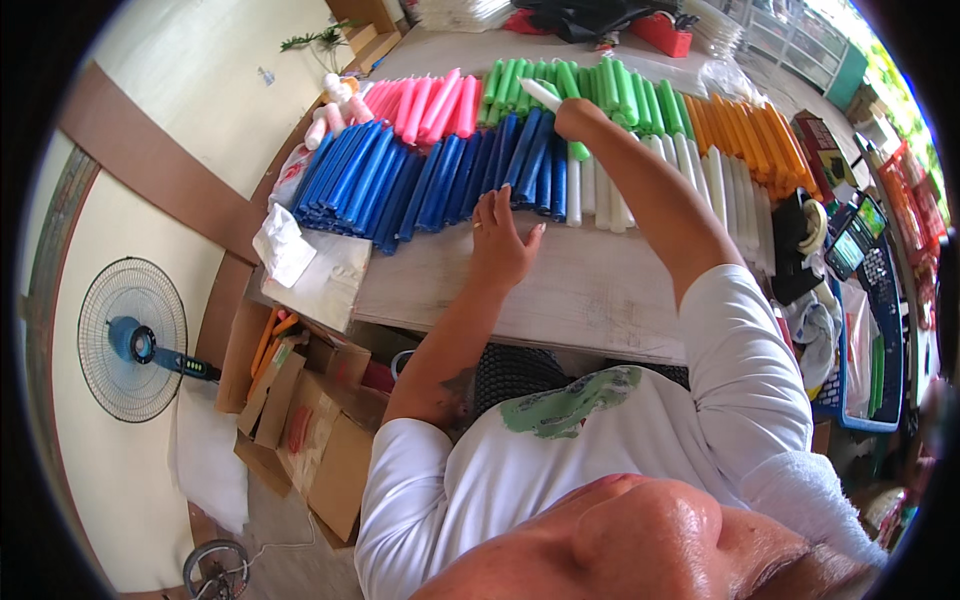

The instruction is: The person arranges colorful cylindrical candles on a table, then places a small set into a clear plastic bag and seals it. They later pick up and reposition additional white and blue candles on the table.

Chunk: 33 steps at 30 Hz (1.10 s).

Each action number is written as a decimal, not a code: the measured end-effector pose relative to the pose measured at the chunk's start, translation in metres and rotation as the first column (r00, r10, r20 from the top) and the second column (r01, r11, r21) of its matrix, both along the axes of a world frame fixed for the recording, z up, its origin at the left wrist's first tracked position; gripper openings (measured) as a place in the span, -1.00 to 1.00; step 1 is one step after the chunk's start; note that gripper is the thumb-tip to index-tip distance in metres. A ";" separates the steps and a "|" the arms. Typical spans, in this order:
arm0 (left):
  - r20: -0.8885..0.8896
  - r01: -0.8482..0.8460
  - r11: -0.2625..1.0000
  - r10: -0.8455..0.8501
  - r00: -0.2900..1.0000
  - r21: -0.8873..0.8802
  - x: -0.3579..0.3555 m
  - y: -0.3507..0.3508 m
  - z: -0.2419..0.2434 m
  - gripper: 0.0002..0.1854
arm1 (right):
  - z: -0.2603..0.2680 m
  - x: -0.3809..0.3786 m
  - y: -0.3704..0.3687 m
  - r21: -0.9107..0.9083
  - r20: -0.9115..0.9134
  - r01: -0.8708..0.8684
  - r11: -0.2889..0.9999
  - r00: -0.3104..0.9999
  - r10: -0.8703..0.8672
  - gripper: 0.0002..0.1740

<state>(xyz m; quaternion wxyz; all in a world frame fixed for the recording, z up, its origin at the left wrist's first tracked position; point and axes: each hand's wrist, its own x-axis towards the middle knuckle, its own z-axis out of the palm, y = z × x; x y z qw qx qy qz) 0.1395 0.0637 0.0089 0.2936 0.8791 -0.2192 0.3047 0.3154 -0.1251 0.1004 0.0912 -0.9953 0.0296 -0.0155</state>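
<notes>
My right hand (pixel 580 118) grips a white candle (pixel 540 94) above the pile of green candles (pixel 619 86); its fingers are partly hidden behind the hand. My left hand (pixel 501 232) has its fingers spread, fingertips at the lower ends of the dark blue candles (pixel 450 180), and nothing shows in its palm. Pink candles (pixel 431 109) lie behind the blue ones. White candles (pixel 720 187) are laid side by side at the right, partly under my right forearm, with orange candles (pixel 757 142) beyond them.
A blue plastic basket (pixel 874 424) stands at the right, near phones (pixel 846 251) and a tape roll (pixel 814 225). Crumpled white paper (pixel 283 247) lies at the table's left corner, above cardboard boxes (pixel 330 457). A fan (pixel 133 340) is at the far left. A red box (pixel 661 36) sits at the back.
</notes>
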 end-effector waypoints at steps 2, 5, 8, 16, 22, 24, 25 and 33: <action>-0.022 -0.002 1.000 0.002 1.000 -0.009 -0.001 -0.003 0.004 -0.15 | -0.013 0.008 0.011 0.038 -0.080 0.123 0.992 0.990 -0.120 -0.60; -0.033 0.006 1.000 -0.006 0.999 -0.010 -0.003 -0.001 0.005 -0.13 | -0.023 0.000 -0.001 0.195 0.073 0.083 0.977 0.992 -0.099 -0.51; 0.017 -0.021 1.000 0.021 1.000 -0.008 0.000 0.005 -0.001 -0.12 | -0.003 -0.065 -0.004 0.573 0.328 -0.204 0.794 0.945 0.006 -0.47; -0.003 -0.039 0.999 0.039 0.999 -0.014 0.007 -0.001 -0.008 -0.14 | -0.058 -0.249 -0.028 0.940 0.253 -0.286 0.183 0.950 0.185 -0.64; 0.058 -0.032 0.999 0.031 0.998 0.021 0.001 0.004 -0.003 -0.19 | -0.069 -0.260 -0.023 0.934 0.267 -0.313 0.174 0.932 0.244 -0.78; 0.074 -0.046 0.999 0.044 0.996 0.026 0.000 0.004 -0.004 -0.20 | -0.071 -0.262 -0.023 0.933 0.279 -0.322 0.162 0.929 0.244 -0.79; 0.076 -0.052 0.998 0.049 0.996 0.029 0.000 0.004 -0.004 -0.21 | -0.072 -0.263 -0.022 0.934 0.279 -0.320 0.158 0.931 0.237 -0.79; 0.089 -0.055 0.998 0.053 0.995 0.029 0.003 0.006 -0.007 -0.23 | -0.079 -0.261 -0.023 0.924 0.326 -0.365 0.117 0.910 0.257 -0.75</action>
